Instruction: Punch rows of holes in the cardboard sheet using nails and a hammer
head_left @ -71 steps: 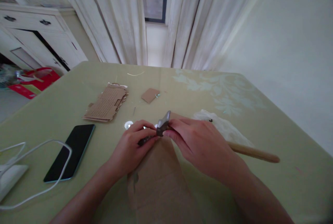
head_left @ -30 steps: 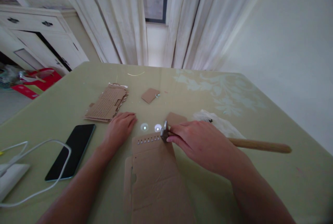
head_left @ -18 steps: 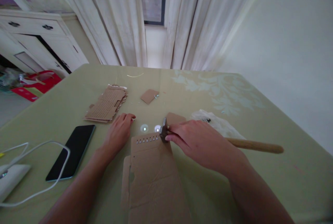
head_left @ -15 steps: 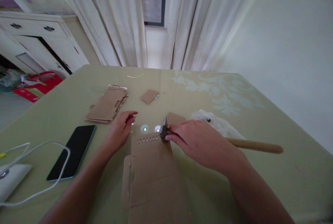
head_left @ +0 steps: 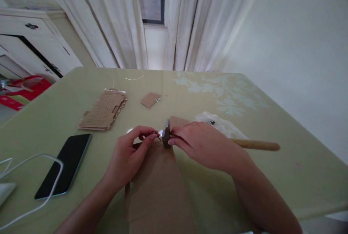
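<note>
My right hand (head_left: 201, 143) is closed around a hammer (head_left: 166, 138) close to its dark metal head, with the wooden handle sticking out to the right. The head rests at the far end of a long brown cardboard strip (head_left: 160, 187), beside a row of small holes. My left hand (head_left: 133, 150) is pinched just left of the hammer head, over that same end. A small thin dark thing shows at its fingertips, too small to name. Part of the hole row is hidden by the left hand.
A stack of perforated cardboard (head_left: 104, 111) lies at the far left, with a small cardboard square (head_left: 150, 100) right of it. A black phone (head_left: 65, 165) and a white cable (head_left: 58, 176) are at the left. A crumpled plastic bag (head_left: 225, 125) lies behind my right hand.
My left hand has moved right and over the cardboard's end, its fingertips now beside the hammer head. My right hand still grips the hammer. The whole view has shifted slightly.
</note>
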Demonstrator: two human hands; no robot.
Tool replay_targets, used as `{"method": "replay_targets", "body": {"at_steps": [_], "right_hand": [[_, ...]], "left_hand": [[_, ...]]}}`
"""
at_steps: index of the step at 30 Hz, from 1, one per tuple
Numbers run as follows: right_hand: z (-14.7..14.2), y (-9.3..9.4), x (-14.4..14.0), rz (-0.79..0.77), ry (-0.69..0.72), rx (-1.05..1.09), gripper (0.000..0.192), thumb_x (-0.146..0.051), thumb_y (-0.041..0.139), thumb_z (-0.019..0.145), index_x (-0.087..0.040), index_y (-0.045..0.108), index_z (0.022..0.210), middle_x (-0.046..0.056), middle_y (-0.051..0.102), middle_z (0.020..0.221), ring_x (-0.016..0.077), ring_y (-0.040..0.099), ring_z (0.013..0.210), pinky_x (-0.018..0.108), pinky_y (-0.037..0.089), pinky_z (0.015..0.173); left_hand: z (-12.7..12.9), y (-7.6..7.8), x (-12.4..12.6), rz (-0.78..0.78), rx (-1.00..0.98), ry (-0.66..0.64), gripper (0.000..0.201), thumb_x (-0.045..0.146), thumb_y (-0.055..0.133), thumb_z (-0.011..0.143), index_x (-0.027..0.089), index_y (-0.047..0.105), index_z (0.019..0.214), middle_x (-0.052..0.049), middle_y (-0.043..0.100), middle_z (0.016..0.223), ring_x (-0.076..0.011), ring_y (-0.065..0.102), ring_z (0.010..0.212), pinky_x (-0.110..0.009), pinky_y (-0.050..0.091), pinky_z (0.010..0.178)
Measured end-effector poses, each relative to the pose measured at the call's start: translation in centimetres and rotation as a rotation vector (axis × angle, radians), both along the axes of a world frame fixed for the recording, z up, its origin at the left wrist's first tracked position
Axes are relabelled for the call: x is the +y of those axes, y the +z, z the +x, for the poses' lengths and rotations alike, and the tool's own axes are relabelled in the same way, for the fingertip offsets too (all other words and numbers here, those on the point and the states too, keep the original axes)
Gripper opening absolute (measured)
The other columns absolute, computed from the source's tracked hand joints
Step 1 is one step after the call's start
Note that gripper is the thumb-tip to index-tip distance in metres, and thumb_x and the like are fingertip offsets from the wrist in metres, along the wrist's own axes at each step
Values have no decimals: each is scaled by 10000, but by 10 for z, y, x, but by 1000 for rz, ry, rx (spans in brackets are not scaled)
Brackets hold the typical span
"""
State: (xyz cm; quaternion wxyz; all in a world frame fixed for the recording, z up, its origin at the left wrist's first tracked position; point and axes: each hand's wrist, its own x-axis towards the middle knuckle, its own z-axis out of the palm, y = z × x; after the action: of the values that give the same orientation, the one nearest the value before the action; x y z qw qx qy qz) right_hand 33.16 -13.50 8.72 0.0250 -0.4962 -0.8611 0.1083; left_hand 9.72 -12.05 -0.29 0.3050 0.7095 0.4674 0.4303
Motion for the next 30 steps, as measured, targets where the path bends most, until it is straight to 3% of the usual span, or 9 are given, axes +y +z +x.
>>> {"method": "replay_targets", "body": {"at_steps": [7,30], "right_hand": [[0,0,0,-3,7,25,268,-359,589,1133,-218,784,1014,52,826,969,254,771,894,360,491,802],[-1,-3,3,-57,9,34,278,-375,549,1149,-221,764,1061,68,816,1006,278,765,942,386,493,828]], "left_hand": [[-1,-2,-4,16,103,-125,141,324,653,1057,252,774,1070,-7,812,991,-172,747,851,-264,577,737],[0,-2,-4,179,159,-119,102,211,681,1034,249,750,1098,14,806,986,-158,738,840,-258,565,787]]}}
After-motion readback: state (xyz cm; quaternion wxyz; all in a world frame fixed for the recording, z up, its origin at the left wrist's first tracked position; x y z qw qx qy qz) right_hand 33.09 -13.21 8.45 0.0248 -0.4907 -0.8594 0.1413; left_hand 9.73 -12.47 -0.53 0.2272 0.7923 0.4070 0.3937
